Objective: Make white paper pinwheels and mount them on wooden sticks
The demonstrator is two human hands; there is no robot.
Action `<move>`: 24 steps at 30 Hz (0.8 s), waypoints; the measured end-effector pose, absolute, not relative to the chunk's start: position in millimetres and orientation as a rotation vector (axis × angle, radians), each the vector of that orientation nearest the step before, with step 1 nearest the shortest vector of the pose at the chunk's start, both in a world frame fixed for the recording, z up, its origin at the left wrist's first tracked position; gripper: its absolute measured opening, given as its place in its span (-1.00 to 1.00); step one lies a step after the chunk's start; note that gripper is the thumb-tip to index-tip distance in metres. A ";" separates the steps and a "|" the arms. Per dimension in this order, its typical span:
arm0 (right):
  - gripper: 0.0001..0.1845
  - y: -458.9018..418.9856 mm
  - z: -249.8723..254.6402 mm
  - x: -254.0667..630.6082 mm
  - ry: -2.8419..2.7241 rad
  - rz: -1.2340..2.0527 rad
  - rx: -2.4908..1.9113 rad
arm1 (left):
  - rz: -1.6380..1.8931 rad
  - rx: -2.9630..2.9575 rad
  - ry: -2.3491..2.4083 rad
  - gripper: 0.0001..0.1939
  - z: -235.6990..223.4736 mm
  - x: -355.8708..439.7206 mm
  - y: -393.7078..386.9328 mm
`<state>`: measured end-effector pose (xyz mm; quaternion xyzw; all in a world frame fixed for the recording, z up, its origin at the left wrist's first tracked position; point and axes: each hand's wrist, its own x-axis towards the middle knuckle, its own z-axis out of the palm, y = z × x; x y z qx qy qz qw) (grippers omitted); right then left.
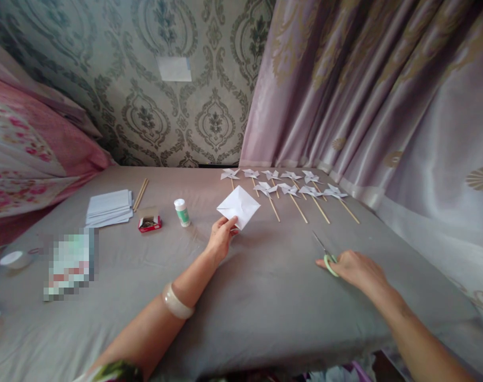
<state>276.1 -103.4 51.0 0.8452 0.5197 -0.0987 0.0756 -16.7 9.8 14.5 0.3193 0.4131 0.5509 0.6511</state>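
Between the thumb and fingers of my left hand [222,237] is a white square of paper [241,204], turned cornerwise, with crease lines meeting near its middle. It is raised above the grey cloth. My right hand [354,267] grips a pair of scissors [325,252] by the pale green handles, its blades pointing up and away to the left. The scissors and the paper are well apart. Beyond both hands lie several white paper pinwheels [289,189] on wooden sticks, set out in two rows.
On the left are a stack of white paper [109,207], wooden sticks [141,194], a small red box [149,223] of tiny pins, and an upright glue stick [182,213]. A blurred-out packet [70,262] lies nearer. Curtains [328,79] hang along the table's right side.
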 end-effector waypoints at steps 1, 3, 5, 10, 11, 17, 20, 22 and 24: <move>-0.39 -105.0 51.4 285.7 1.503 -0.270 2.544 | 1.236 0.733 0.947 -0.72 14.3 -16.4 10.0; -0.41 -107.1 51.9 300.4 1.420 -0.286 2.557 | 1.197 0.759 0.967 -0.76 14.2 -15.9 10.2; -0.43 -107.6 52.4 309.3 1.403 -0.365 2.538 | 1.152 0.802 0.994 -0.79 14.2 -16.4 10.4; -0.40 -106.0 50.0 320.2 1.461 -0.703 2.426 | 1.053 0.958 1.084 -0.84 16.5 -25.4 10.3; -0.40 -105.9 48.7 322.1 1.470 -0.760 2.414 | 1.039 0.987 1.099 -0.85 17.5 -28.5 10.1; -0.51 -109.4 43.3 331.3 1.513 -1.045 2.375 | 0.983 1.087 1.158 -0.91 19.1 -45.4 6.2; -0.52 -113.6 42.9 335.0 1.524 -1.170 2.360 | 0.990 1.103 1.157 -0.91 16.9 -47.4 4.8; -0.50 -116.1 42.6 338.2 1.513 -1.187 2.395 | 1.058 1.128 1.122 -0.88 17.9 -47.2 5.3; -0.48 -117.4 42.5 341.3 1.510 -1.115 2.472 | 1.188 1.196 1.075 -0.84 22.2 -47.4 7.1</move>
